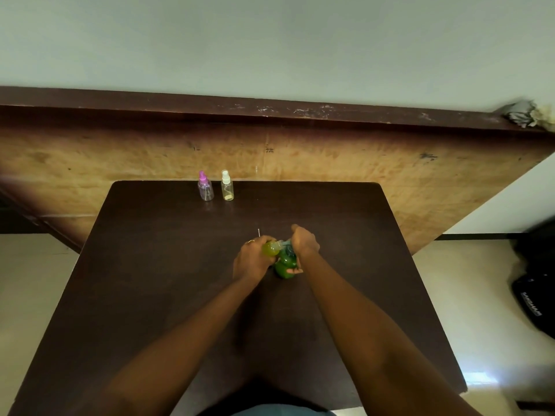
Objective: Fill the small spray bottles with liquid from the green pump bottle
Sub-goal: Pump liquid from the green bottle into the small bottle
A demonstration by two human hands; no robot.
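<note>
Green pump bottle (284, 267) stands near the middle of the dark wooden table (150, 265), its pump head covered by the curled fingers of the right hand (304, 243). The left hand (252, 261) grips a small yellow-green bottle (270, 249) at the spout, touching the pump bottle's left side. A pink-topped spray bottle (205, 189) and a white-topped spray bottle (227, 189) stand together at the far edge, well apart from both hands.

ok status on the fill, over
Copy: left hand grips small yellow-green bottle at the spout; right hand grips green pump bottle; purple-capped spray bottle and white-capped spray bottle stand at table far edge, clear of the work.
</note>
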